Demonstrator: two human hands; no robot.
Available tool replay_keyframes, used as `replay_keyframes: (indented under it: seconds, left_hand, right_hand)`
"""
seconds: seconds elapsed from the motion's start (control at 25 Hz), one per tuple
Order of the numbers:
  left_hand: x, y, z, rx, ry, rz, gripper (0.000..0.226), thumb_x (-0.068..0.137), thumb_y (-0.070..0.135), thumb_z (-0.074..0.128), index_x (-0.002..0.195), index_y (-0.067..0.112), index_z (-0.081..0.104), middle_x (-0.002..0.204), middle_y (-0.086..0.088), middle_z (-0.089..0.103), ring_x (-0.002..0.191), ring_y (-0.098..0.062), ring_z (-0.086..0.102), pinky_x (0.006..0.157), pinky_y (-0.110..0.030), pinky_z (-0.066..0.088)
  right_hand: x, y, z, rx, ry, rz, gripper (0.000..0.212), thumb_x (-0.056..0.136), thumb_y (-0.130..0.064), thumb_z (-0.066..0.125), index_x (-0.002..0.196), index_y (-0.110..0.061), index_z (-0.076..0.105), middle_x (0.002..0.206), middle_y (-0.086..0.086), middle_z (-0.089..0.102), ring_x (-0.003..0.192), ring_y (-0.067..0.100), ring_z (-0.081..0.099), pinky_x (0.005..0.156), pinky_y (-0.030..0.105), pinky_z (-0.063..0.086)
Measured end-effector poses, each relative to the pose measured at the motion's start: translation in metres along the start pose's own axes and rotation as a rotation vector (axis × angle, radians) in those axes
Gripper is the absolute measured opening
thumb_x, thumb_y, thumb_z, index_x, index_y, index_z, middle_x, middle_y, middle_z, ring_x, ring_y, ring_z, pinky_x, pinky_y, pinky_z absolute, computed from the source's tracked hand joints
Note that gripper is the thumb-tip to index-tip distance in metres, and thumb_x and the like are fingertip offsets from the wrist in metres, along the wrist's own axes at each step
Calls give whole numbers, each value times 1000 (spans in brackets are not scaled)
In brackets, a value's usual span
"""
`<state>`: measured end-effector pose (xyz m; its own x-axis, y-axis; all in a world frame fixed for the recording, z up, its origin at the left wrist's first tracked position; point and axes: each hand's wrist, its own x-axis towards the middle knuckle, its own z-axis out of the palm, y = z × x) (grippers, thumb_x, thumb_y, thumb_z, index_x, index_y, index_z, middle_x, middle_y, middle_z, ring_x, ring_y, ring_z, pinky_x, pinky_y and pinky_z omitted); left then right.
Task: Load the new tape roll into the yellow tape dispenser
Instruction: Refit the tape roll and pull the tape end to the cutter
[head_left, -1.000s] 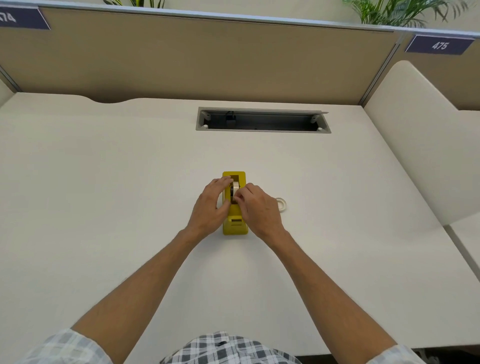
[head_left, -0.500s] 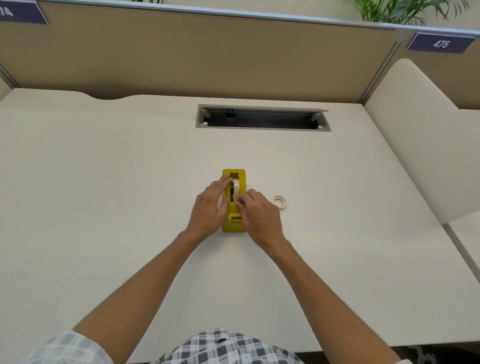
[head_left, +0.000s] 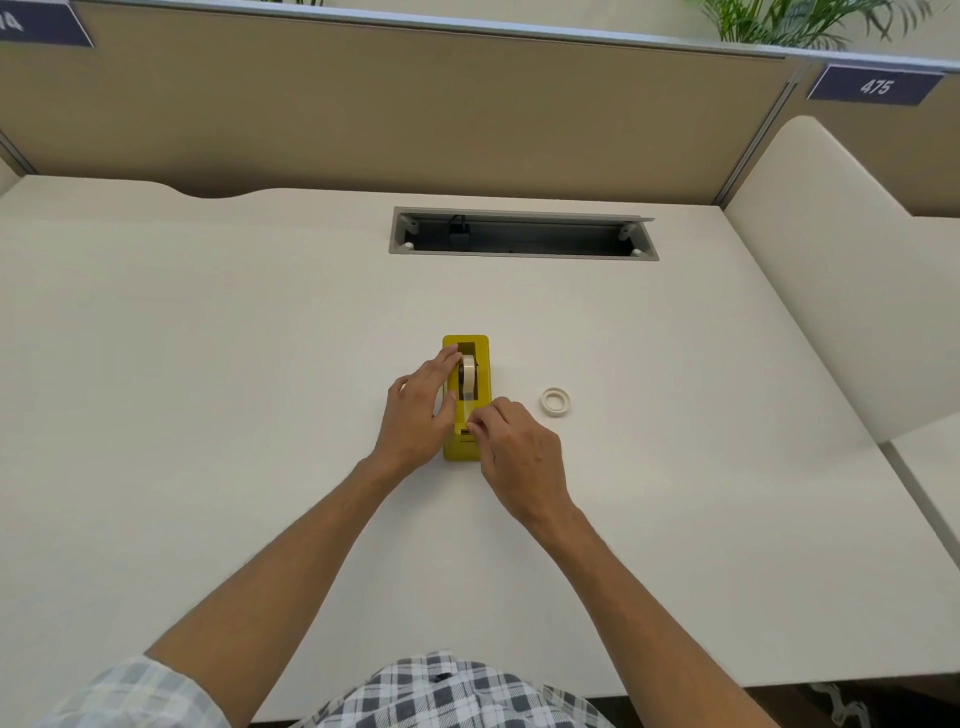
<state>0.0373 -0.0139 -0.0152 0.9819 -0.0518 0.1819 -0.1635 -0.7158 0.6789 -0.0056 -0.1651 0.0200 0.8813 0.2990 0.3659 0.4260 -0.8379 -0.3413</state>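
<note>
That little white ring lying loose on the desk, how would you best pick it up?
The white ring lies flat on the desk, apart from the yellow dispenser. Come from straight above and pinch its rim, one fingertip in the hole, one outside.

The left hand (head_left: 421, 410) covers the left side of the yellow dispenser (head_left: 480, 364), and the right hand (head_left: 519, 452) hides its lower right end. Whether the right fingertips (head_left: 475, 423) pinch the tape end is too small to tell. At upper left, the frame edge cuts off a numbered sign (head_left: 41, 23).
</note>
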Motion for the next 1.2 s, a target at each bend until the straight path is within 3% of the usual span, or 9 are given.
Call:
replay_keyframes:
  seconds: [0.92,1.2]
  left_hand:
    - [2,-2,-1,-54,-62,-13,50,99,12,45,148,19,33,157,2,31,142,-18,35,115,-48,30]
    - [1,-2,-1,-71,-92,-24,50,101,15,42,150,21,29,158,2,28,143,-18,32,118,-39,28]
  right_hand:
    - [-33,-7,-2,-63,127,-71,4,86,-12,71,85,-9,69,77,4,67,62,17,59,47,26,46]
    - [-38,0,14,-108,101,-74,8,81,-5,75,85,-10,69,77,3,65,63,18,57,46,27,46]
